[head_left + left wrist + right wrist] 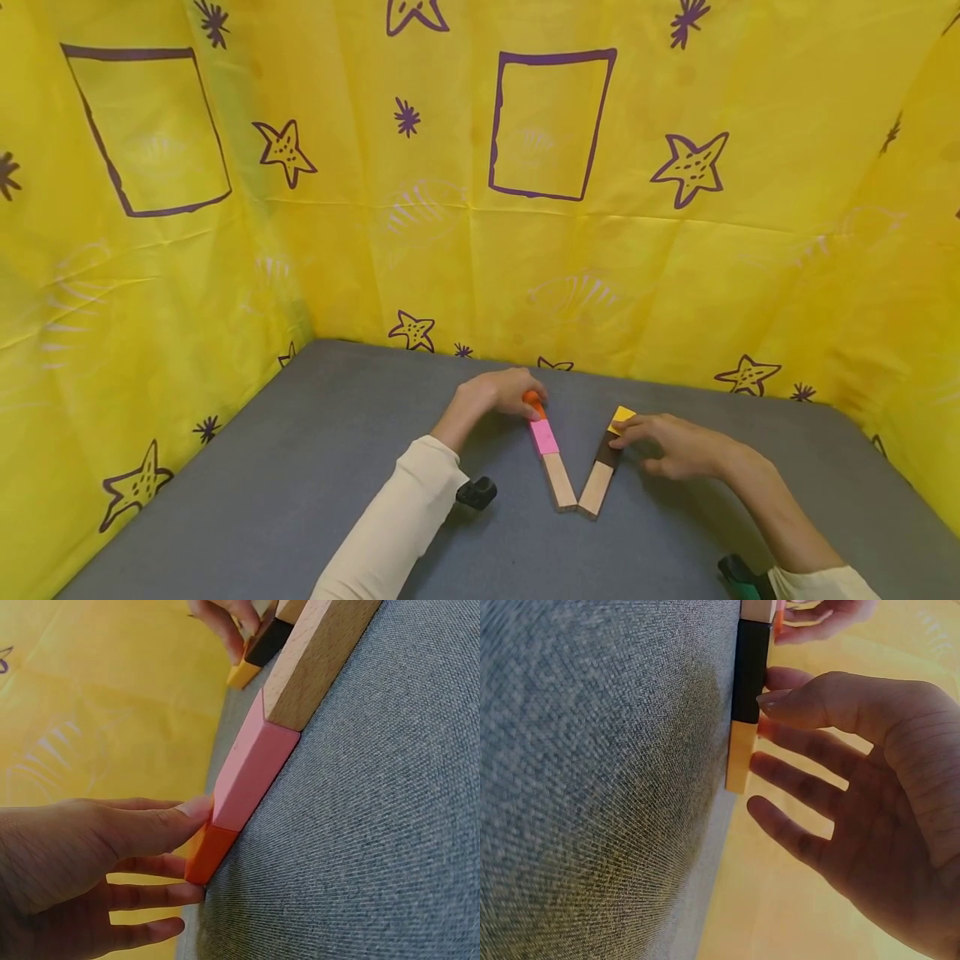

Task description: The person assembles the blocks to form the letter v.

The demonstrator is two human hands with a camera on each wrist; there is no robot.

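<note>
Wooden blocks form a V on the grey table, its point toward me. The left leg has a plain block [558, 483], a pink block [544, 437] and an orange block [534, 403] at its far end. My left hand [501, 390] holds the orange block between thumb and fingers. The right leg runs from another plain block [596, 490] through a dark brown block [606, 453] to a yellow block [622, 416]. My right hand [678, 446] rests extended fingertips on the dark and yellow blocks, its thumb tip [772, 697] by the dark one.
Grey fabric covers the table [285, 492]. A yellow curtain [480, 250] with purple stars and frames rises behind it and at both sides. Black wrist devices are on both arms, the left one [477, 493] below the sleeve.
</note>
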